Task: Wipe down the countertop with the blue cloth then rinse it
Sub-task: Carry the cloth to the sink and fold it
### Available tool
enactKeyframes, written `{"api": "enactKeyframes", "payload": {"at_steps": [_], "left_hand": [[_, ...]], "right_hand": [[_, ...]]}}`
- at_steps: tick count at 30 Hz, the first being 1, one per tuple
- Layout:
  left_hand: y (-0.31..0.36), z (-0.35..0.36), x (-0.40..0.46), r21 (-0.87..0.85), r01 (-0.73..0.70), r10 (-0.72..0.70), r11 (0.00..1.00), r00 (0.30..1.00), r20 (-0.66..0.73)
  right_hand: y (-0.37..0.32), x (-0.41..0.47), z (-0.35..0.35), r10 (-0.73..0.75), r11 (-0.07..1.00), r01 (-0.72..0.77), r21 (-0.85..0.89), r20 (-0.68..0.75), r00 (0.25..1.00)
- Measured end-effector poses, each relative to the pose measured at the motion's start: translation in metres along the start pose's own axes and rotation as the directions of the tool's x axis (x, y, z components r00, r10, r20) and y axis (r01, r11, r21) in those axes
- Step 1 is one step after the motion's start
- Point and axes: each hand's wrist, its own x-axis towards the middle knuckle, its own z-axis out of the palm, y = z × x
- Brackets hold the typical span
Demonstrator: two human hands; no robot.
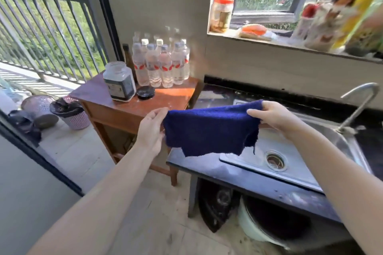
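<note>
- Left hand [152, 130]: fingers and thumb drawn together in a pinch on the upper left corner of the blue cloth [209, 128]. The rest of the hand is relaxed; nothing else is held.
- Right hand [273, 116]: thumb on the near face of the cloth, the other fingers curled behind its upper right corner. Also a narrow pinch, not a full fist.
- Position of the cloth: stretched between the two hands and held in the air, above the front left part of the black countertop [207, 163] and the left edge of the steel sink [290, 163]. Its top edge sags slightly; its lower edge hangs free and ragged, with a loose thread on the right. It appears clear of the surface below.
- Handling, judged: light, soft and limp, with no stiffness of its own. The nubby weave should give good friction, so slipping is unlikely. Not fragile, though the frayed hem could catch on the drain [276, 160].
- Whether it is wet or dry cannot be told.
- Where to hold, judged: the corner pinches suit spreading or folding. For wiping, it would be better bunched or folded under a flat palm. For rinsing under the tap [360, 103], a gathered grip round the middle would allow wringing.
</note>
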Motion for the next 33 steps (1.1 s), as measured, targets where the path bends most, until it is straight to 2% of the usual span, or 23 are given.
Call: {"api": "enactKeyframes", "payload": {"at_steps": [3,6,8,10,14,16,18,20,21,24,26,29,31,33], "left_hand": [[-0.017,0.023,0.009,-0.063,0.182,-0.187,0.981,0.977,-0.097],[-0.035,0.036,0.017,0.017,0.506,-0.504,0.862,0.861,-0.070],[-0.050,0.045,0.020,0.136,0.628,-0.631,0.766,0.775,-0.024],[-0.063,0.054,0.025,0.221,0.700,-0.719,0.679,0.695,0.008],[-0.081,0.072,0.051,0.265,0.809,-0.850,0.525,0.516,0.107],[-0.082,0.081,0.069,0.298,0.822,-0.874,0.485,0.459,0.159],[-0.075,0.088,0.087,0.334,0.812,-0.878,0.479,0.443,0.182],[-0.065,0.095,0.106,0.370,0.759,-0.844,0.536,0.487,0.224],[-0.059,0.097,0.116,0.393,0.700,-0.802,0.596,0.538,0.258],[-0.037,0.104,0.150,0.412,0.441,-0.577,0.798,0.758,0.306],[-0.022,0.106,0.173,0.368,0.287,-0.400,0.884,0.873,0.279],[-0.004,0.110,0.197,0.288,0.103,-0.179,0.952,0.951,0.252],[0.005,0.114,0.205,0.280,-0.014,-0.052,0.960,0.972,0.227],[0.010,0.120,0.210,0.251,-0.073,0.013,0.965,0.973,0.232]], "right_hand": [[0.004,0.001,-0.023,-0.059,0.998,0.058,-0.007,-0.097,0.994],[0.000,0.005,-0.033,-0.125,0.991,0.129,0.020,-0.142,0.982],[-0.004,0.011,-0.036,-0.159,0.981,0.173,0.085,-0.150,0.976],[-0.009,0.020,-0.039,-0.192,0.972,0.209,0.111,-0.148,0.970],[-0.018,0.048,-0.041,-0.219,0.962,0.235,0.140,-0.117,0.969],[-0.023,0.064,-0.042,-0.230,0.959,0.245,0.141,-0.112,0.967],[-0.028,0.081,-0.044,-0.230,0.957,0.247,0.152,-0.120,0.966],[-0.030,0.099,-0.049,-0.197,0.963,0.219,0.158,-0.142,0.970],[-0.030,0.106,-0.053,-0.179,0.968,0.203,0.150,-0.159,0.971],[-0.027,0.127,-0.066,-0.130,0.989,0.141,0.043,-0.192,0.973],[-0.021,0.137,-0.074,-0.077,0.996,0.086,0.032,-0.233,0.969],[-0.005,0.145,-0.082,-0.043,0.999,0.040,-0.014,-0.276,0.960],[0.005,0.148,-0.085,-0.018,0.999,0.007,-0.037,-0.300,0.954],[0.014,0.149,-0.086,-0.042,0.996,0.012,-0.088,-0.347,0.937]]}}
